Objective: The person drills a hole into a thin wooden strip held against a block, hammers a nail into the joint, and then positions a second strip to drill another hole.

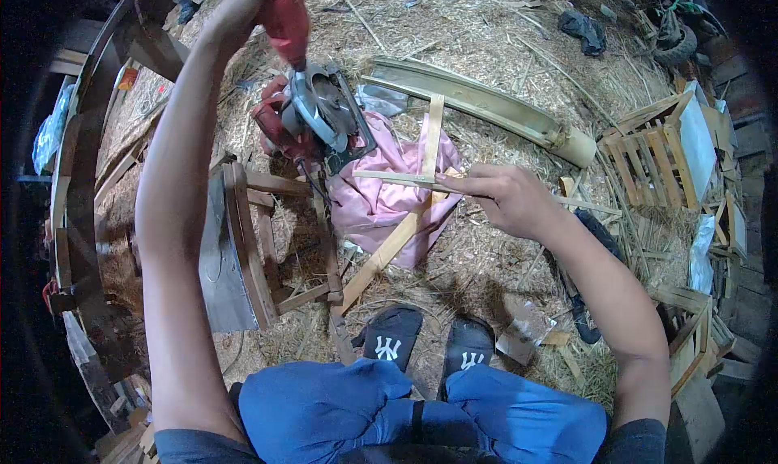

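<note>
Left side of the floor (348,26): the wooden frame (253,253) stood near your left leg. Looked stiff, hard-edged; the rails were the place to take it.

Your left grip (247,0) was up at the top edge of the view, wrapped on the red tool (285,22); its upper part was cut off, so I couldn't tell the full finger wrap. Dark nose pointed down. Probably the denser of your two loads, rigid casing; best held round the body, clear of the nose. Couldn't tell if it touched the circular saw (305,99) below it.

The saw lay on the floor at the pink cloth's (365,213) upper-left edge, blade showing. Likely heavy; handle only.

Next, over the cloth: the crosswise slat (393,176), with the second slat (433,136) meeting it near its right part, roughly a T. Thin wood: judged light, stiff lengthwise, dry rather than slippery, apt to split near the ends or twist at the meeting point. Best hold was close to that joint, flat faces between finger and thumb.

Your right grip (506,195) pinched the crosswise slat at its right end, index finger laid along it; thumb hidden. The curved channel (478,99) lay beyond, past the cloth's upper-right corner.
</note>
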{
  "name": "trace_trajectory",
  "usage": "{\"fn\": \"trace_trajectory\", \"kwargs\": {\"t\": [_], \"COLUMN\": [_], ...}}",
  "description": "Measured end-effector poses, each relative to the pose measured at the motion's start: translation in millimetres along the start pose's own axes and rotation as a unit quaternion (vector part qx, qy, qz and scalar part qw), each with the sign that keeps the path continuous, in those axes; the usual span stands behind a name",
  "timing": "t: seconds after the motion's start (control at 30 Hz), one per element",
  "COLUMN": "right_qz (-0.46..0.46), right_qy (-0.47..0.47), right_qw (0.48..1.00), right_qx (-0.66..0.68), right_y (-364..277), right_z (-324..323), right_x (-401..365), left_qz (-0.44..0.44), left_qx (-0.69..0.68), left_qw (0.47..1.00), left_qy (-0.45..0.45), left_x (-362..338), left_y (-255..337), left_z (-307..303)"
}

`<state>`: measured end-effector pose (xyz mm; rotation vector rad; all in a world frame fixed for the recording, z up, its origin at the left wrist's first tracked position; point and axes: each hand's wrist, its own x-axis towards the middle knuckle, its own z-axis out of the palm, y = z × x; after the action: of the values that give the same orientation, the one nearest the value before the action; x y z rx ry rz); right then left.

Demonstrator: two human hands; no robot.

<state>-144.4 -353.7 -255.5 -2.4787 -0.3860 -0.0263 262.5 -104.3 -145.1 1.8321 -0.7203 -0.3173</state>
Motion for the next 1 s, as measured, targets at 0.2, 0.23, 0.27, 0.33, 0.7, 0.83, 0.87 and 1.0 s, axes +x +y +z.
{"fn": "trace_trajectory", "kwargs": {"t": [0.2, 0.23, 0.27, 0.33, 0.7, 0.83, 0.87, 1.0], "right_qz": [0.0, -0.003, -0.001, -0.006, 0.006, -0.002, -0.002, -0.021], "right_qy": [-0.001, -0.003, -0.003, 0.009, -0.021, -0.031, -0.033, -0.008], "right_qw": [1.0, 1.0, 1.0, 1.0, 1.0, 0.999, 0.999, 1.0], "right_qx": [-0.008, -0.01, -0.009, -0.007, -0.005, -0.013, -0.013, -0.004], "right_y": [0, 0, 1, 3, 5, 7, 7, 8], "right_z": [-1, -1, 0, 2, -2, -3, -3, -3], "right_x": [0, 0, -1, -2, 0, 2, 3, 3], "left_qz": [-0.092, -0.106, -0.115, -0.15, -0.156, -0.158, -0.158, -0.155], "left_qx": [-0.094, -0.118, -0.146, -0.183, -0.264, -0.273, -0.274, -0.276], "left_qw": [0.99, 0.986, 0.98, 0.969, 0.94, 0.934, 0.934, 0.938], "left_qy": [-0.055, -0.059, -0.071, -0.078, -0.149, -0.167, -0.166, -0.143], "left_x": [2, 1, -3, -13, -16, -23, -23, -16], "left_y": [-26, -33, -39, -43, -98, -101, -100, -98], "left_z": [92, 107, 117, 139, 150, 131, 130, 117]}}
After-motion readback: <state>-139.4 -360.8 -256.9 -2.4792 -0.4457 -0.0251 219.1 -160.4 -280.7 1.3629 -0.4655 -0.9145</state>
